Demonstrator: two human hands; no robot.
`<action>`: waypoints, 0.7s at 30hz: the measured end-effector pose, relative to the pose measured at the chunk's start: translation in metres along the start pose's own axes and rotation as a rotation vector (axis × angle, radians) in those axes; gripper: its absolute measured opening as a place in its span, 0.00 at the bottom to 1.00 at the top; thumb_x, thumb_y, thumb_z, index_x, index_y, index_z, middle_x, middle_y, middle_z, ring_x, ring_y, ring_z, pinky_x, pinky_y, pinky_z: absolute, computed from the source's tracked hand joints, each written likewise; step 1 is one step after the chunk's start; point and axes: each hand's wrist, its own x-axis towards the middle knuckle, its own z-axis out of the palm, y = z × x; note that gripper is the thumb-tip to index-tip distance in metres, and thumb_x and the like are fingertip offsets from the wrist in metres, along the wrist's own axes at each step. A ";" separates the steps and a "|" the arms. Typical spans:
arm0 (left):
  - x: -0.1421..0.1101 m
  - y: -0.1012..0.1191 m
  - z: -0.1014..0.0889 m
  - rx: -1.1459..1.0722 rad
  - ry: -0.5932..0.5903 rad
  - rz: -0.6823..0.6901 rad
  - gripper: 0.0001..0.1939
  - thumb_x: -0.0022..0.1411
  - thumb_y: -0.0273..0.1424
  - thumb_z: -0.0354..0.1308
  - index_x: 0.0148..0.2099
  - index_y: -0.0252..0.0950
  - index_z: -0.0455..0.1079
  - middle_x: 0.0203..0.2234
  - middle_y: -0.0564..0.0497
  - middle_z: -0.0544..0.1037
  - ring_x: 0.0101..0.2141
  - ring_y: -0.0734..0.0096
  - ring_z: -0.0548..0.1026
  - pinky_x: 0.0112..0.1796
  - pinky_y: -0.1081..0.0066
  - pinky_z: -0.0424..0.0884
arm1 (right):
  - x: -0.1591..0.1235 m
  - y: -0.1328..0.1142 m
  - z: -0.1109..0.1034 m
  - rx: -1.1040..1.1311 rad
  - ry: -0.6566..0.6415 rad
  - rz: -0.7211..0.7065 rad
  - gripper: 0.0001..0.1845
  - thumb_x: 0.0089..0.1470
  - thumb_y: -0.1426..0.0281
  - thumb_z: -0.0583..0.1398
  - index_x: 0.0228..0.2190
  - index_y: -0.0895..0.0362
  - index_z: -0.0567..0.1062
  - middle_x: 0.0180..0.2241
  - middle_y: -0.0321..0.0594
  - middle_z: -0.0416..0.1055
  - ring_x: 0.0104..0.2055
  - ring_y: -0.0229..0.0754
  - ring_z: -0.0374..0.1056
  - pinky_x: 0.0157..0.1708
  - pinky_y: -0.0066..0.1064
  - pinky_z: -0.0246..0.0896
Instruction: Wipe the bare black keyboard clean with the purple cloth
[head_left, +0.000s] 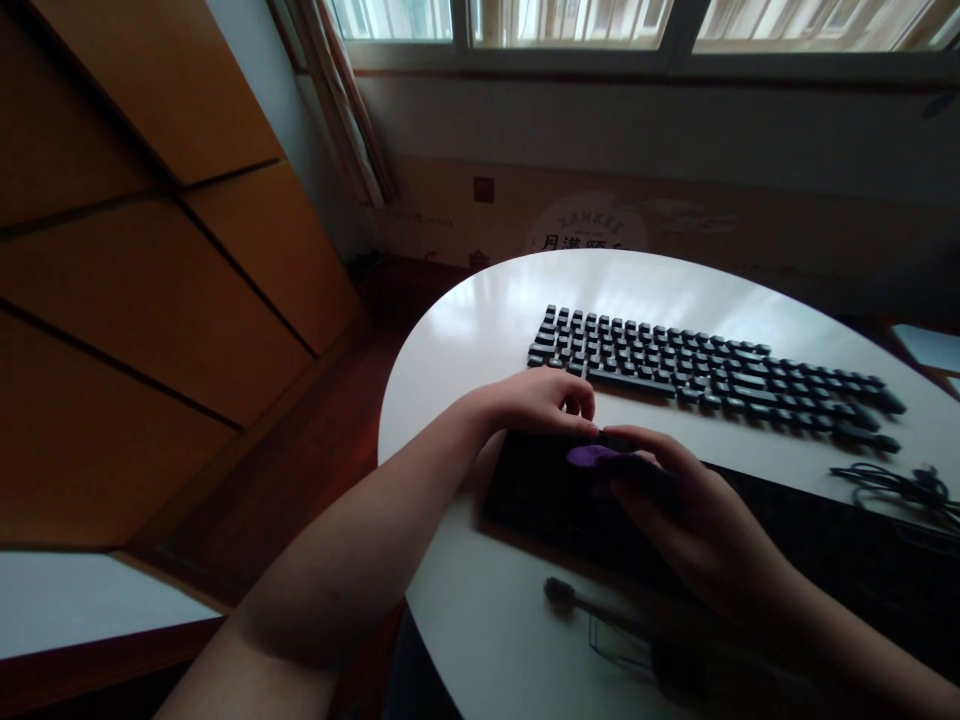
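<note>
My left hand (pixel 544 400) reaches over the back left of a black keyboard base (pixel 525 495), its fingers curled and the tips together. A tiny dark thing shows at these fingertips, too small to make out. My right hand (pixel 705 510) is above the base, wrapped round a purple cloth (pixel 592 457); its index fingertip comes close to the left fingertips. Behind both hands, loose black keycaps (pixel 645 350) lie in rows in a keyboard layout, and the left knuckles are close to the nearest row. Part of the base is hidden under my right hand and arm.
The white round table (pixel 450 350) carries everything. A dark-bristled brush (pixel 592 605) lies in front of the base, near a thin wire tool (pixel 619 655). A coiled black cable (pixel 907 487) is at the right. Wooden cabinet doors (pixel 247 270) stand left, windows beyond.
</note>
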 end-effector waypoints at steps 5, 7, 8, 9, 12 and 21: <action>0.000 0.001 0.000 -0.009 -0.001 -0.009 0.13 0.60 0.40 0.64 0.40 0.36 0.77 0.31 0.52 0.76 0.32 0.71 0.72 0.32 0.73 0.64 | -0.002 0.003 0.005 -0.402 -0.120 -0.353 0.31 0.57 0.76 0.57 0.62 0.51 0.66 0.44 0.47 0.78 0.44 0.49 0.73 0.43 0.41 0.72; 0.000 0.001 0.000 -0.006 0.005 -0.006 0.13 0.60 0.40 0.64 0.41 0.35 0.77 0.31 0.52 0.77 0.31 0.71 0.72 0.32 0.74 0.64 | 0.000 0.003 0.005 -0.465 -0.162 -0.436 0.33 0.57 0.77 0.57 0.64 0.53 0.64 0.42 0.47 0.79 0.44 0.49 0.72 0.44 0.43 0.69; -0.001 0.001 0.001 -0.002 0.006 -0.005 0.13 0.60 0.40 0.64 0.41 0.36 0.77 0.31 0.52 0.77 0.31 0.71 0.72 0.32 0.74 0.64 | 0.001 0.003 0.006 -0.479 -0.172 -0.465 0.33 0.59 0.77 0.56 0.64 0.53 0.63 0.42 0.46 0.79 0.44 0.49 0.71 0.45 0.43 0.67; -0.001 0.001 0.001 0.003 0.007 -0.003 0.13 0.60 0.40 0.64 0.41 0.36 0.77 0.31 0.52 0.77 0.31 0.71 0.73 0.32 0.74 0.64 | 0.002 0.003 0.006 -0.485 -0.181 -0.485 0.32 0.60 0.77 0.56 0.64 0.52 0.63 0.41 0.45 0.79 0.43 0.48 0.70 0.45 0.43 0.66; -0.001 0.001 0.001 0.016 0.009 -0.001 0.13 0.60 0.40 0.64 0.41 0.36 0.77 0.32 0.52 0.77 0.32 0.71 0.73 0.32 0.74 0.64 | 0.004 0.002 0.007 -0.481 -0.226 -0.528 0.30 0.63 0.76 0.55 0.65 0.50 0.61 0.41 0.41 0.79 0.43 0.47 0.68 0.45 0.42 0.61; 0.001 -0.002 0.002 0.033 0.020 -0.004 0.15 0.60 0.42 0.64 0.42 0.36 0.77 0.33 0.51 0.78 0.32 0.71 0.73 0.31 0.74 0.64 | 0.013 -0.006 0.008 -0.531 -0.364 -0.524 0.32 0.63 0.61 0.62 0.66 0.47 0.62 0.41 0.36 0.79 0.41 0.47 0.65 0.47 0.42 0.50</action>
